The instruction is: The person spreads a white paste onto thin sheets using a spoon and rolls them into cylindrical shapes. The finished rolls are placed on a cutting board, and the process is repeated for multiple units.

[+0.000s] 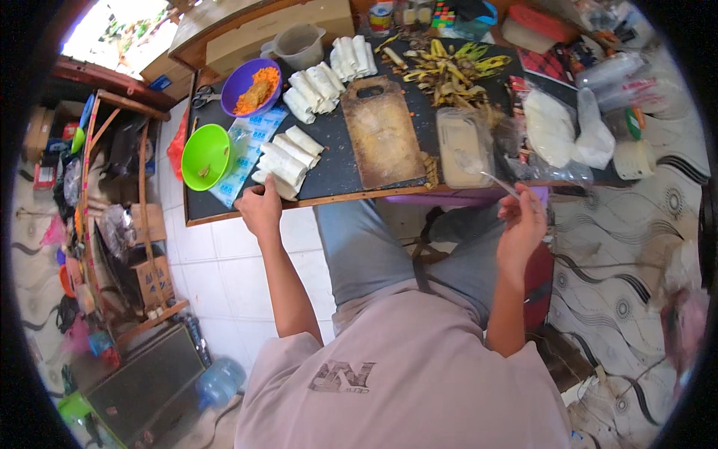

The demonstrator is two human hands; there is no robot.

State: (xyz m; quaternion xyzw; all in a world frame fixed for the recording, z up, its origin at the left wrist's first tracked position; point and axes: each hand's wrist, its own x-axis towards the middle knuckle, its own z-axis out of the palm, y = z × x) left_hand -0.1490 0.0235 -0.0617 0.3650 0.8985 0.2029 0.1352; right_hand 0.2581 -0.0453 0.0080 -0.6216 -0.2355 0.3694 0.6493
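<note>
Left hand [260, 211]: at front edge of the tabletop [329, 178], beside the nearest white roll [278, 184]; contact unclear.
Right hand [522, 228]: grips a thin pale utensil [499, 183], tip at the rectangular tub [462, 146].
Rolls: three groups, left of the cutting board [381, 135].
Bowls: green bowl [200, 146] nearer; purple bowl [229, 84] behind, orange shreds [258, 88] inside.
Behind tub: yellow-green leafy scraps [455, 71], heaped.

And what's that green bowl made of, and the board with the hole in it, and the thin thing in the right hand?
The green bowl looks like smooth plastic: bright, even colour, slight shine. The board looks like worn wood: brown, dark-edged, with pale patches. The thin utensil in the right hand could be metal or pale plastic; it's too small to tell.
</note>
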